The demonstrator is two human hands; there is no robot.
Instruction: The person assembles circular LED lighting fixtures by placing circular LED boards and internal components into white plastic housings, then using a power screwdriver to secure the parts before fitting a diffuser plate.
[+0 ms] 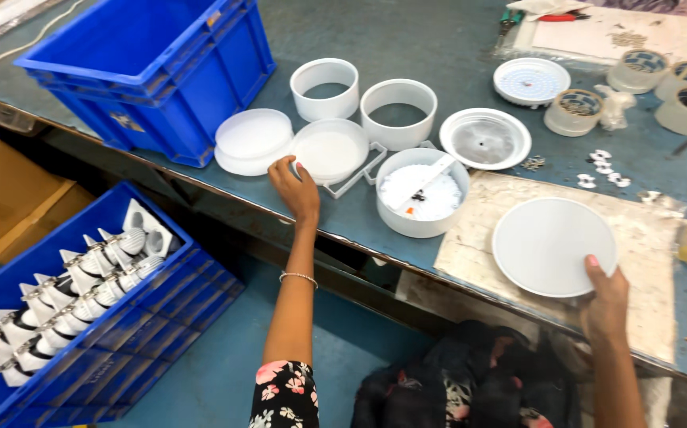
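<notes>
- White round disc [553, 246] lies flat on a worn board [644, 238] near the table's front edge.
- White housing [422, 192] holds white parts; the blue crate [66, 317] on the floor is packed with white cone-shaped fittings [82, 293].
- Right hand [606, 305] grips the disc's rim, thumb on top.
- Left hand [296, 186], fingers loosely curled, touches a shallow white cover [329, 150].

The round disc [553, 246] under the right hand's fingers [593, 263] is plain white. By the left hand's fingers [284, 166], the stacked lids [253, 141] are white. The counter [438, 47] is dull blue-grey, the crate [153, 71] bright blue, the sleeve [282, 394] black, seemingly with pink flowers.
</notes>
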